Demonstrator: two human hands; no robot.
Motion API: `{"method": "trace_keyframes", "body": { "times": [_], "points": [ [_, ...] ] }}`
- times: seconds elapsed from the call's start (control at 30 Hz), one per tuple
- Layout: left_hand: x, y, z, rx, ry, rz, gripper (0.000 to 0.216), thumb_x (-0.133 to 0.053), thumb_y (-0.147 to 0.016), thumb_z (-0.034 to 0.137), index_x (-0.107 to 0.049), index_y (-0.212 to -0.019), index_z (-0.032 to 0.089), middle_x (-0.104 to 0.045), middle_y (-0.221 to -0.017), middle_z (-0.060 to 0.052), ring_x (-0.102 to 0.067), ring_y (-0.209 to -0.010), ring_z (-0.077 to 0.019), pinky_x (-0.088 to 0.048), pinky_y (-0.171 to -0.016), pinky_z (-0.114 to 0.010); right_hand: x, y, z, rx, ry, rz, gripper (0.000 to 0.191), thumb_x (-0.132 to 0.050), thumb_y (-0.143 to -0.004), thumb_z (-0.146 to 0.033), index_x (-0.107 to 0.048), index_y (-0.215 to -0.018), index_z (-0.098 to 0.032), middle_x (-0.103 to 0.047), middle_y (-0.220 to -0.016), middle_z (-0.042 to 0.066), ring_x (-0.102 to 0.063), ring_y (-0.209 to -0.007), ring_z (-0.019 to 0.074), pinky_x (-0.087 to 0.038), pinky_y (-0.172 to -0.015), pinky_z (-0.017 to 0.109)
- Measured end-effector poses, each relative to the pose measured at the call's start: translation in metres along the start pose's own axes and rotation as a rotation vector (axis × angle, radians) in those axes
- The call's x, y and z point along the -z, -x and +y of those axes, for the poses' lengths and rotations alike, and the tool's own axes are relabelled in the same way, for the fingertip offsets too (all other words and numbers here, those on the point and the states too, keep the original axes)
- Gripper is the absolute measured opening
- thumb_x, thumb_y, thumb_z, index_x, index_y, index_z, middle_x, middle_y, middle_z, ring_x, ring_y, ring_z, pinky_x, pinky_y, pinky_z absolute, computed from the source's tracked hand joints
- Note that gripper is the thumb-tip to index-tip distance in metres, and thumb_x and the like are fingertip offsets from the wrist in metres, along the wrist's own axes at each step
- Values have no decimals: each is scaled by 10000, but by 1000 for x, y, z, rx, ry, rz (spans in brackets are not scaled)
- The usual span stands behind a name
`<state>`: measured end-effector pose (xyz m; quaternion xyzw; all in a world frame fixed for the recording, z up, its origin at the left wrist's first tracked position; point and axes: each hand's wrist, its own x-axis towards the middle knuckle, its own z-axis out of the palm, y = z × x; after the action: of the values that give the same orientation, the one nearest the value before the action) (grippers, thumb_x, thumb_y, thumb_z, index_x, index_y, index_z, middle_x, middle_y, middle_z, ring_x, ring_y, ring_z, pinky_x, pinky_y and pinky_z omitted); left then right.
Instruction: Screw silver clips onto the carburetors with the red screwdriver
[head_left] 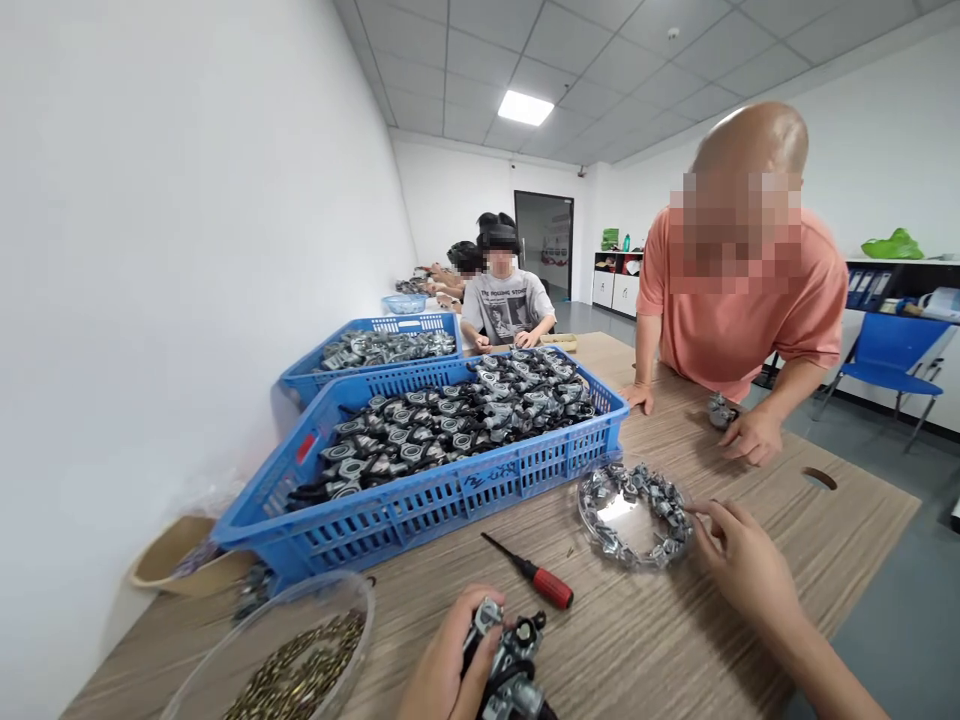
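The bare left hand [444, 660] curls in a grip nearer than the red-and-black screwdriver [551, 587]; the bare right hand [744, 562], fingers bent, extends right of it.

I work in bright, even light, a ceiling panel [526, 108] glowing at upper centre, white glare sitting in the clear dish [624, 512] right of centre, and wide-lens distortion bowing the wall [165, 220] at left.

Blue chair [896, 350] stood right, near blue binders [868, 289]; green bag [892, 245] lay above; ceiling light [525, 107] was lit; dark-framed door [544, 235] stood far back.
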<state>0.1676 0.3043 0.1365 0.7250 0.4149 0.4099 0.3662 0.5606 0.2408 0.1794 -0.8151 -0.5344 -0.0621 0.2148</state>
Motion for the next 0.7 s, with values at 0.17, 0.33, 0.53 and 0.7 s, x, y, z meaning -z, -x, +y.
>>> {"method": "trace_keyframes", "body": {
  "times": [0.17,0.33,0.53,0.7],
  "points": [
    [1,0,2,1,-9,-5,544,-455,-1095,735,-682,-1202,252,-783,-1122,-101,-753,-981,-283,-620,-926,-371,-4,-44,-73,208,-9,-233,283,-599,-1088,-359,-772,-1309,-321,-742,-1200,58,-745,-964,198,-547,-799,303],
    [0,1,4,-2,2,-12,544,-432,-1107,723,-672,-1184,240,-764,-1114,-111,-732,-967,-277,-611,-914,-361,-18,-76,-104,247,73,-390,325,-779,-1027,-395,-742,-1277,-191,-719,-1347,109,-714,-1159,264,-614,-994,464],
    [-2,2,-3,22,48,15,570,-466,-1086,746,-691,-1201,234,-771,-1151,-118,-748,-979,-287,-623,-930,-378,-32,-87,-107,287,81,-418,242,-745,-1066,-360,-741,-1233,-184,-731,-1336,98,-715,-1208,263,-619,-1057,497],
    [-2,1,-5,5,39,15,550,-475,-1092,734,-692,-1204,242,-776,-1121,-99,-745,-989,-276,-616,-946,-361,-38,-87,-104,342,-10,-403,302,-743,-1067,-361,-708,-1300,-172,-738,-1298,94,-731,-1161,261,-626,-1036,499]
  ]
}}
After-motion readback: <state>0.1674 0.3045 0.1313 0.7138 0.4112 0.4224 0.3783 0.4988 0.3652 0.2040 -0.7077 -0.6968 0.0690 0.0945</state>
